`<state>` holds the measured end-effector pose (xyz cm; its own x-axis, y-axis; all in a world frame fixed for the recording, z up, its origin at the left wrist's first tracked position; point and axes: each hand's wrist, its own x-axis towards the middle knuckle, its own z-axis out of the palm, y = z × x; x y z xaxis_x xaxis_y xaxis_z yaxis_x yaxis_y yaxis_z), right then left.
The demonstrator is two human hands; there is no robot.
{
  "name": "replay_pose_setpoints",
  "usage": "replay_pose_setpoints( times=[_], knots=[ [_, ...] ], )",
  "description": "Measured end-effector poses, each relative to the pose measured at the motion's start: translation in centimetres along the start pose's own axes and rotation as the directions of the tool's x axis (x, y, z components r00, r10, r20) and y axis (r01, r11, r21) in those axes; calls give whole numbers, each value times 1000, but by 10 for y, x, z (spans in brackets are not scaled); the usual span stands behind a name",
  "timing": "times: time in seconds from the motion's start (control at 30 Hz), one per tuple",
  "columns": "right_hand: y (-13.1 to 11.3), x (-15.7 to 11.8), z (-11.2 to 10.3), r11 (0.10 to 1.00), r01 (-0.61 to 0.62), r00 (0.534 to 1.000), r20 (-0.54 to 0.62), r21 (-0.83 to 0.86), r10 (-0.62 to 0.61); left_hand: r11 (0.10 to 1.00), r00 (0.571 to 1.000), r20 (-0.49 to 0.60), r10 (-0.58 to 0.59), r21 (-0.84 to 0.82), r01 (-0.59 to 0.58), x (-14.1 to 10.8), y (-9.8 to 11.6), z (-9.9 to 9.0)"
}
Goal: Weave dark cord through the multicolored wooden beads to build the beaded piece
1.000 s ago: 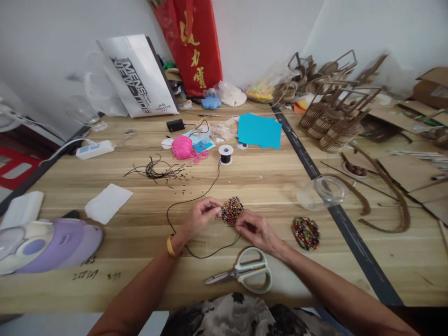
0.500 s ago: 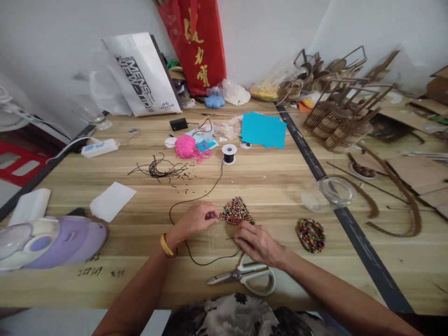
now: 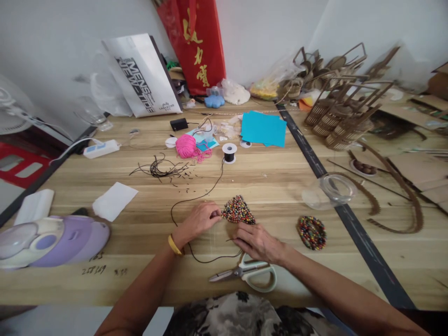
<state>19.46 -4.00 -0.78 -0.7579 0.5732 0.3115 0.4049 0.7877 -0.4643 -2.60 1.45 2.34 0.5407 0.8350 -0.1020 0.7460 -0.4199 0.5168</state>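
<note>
A pile of small multicoloured beads lies on the table in front of me. My left hand is at the pile's left edge, thumb and forefinger pinched together; whatever is between them is too small to make out. Just below the beads, my right hand grips a thin black cord, whose short end sticks out left of the fingers. The cord loops round under my left hand and runs back to a white spool. Scissors with pale green handles lie close below my right hand, blades pointing left.
Strung beads lie coiled at the right, near a clear plastic container. Cut black cords, pink yarn and blue sheets are further back. A purple and white appliance stands at left.
The view has shifted slightly. Both hands stay in nearly the same places, my left fingertips still by the beads and my right fingers still on the cord.
</note>
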Motion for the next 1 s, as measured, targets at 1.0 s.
replay_pose_setpoints(
  times=[1.0],
  knots=[
    [1, 4, 5, 942, -145, 948, -232, 302, 220, 478, 993, 115, -19, -872, 110, 8, -4, 27]
  ],
)
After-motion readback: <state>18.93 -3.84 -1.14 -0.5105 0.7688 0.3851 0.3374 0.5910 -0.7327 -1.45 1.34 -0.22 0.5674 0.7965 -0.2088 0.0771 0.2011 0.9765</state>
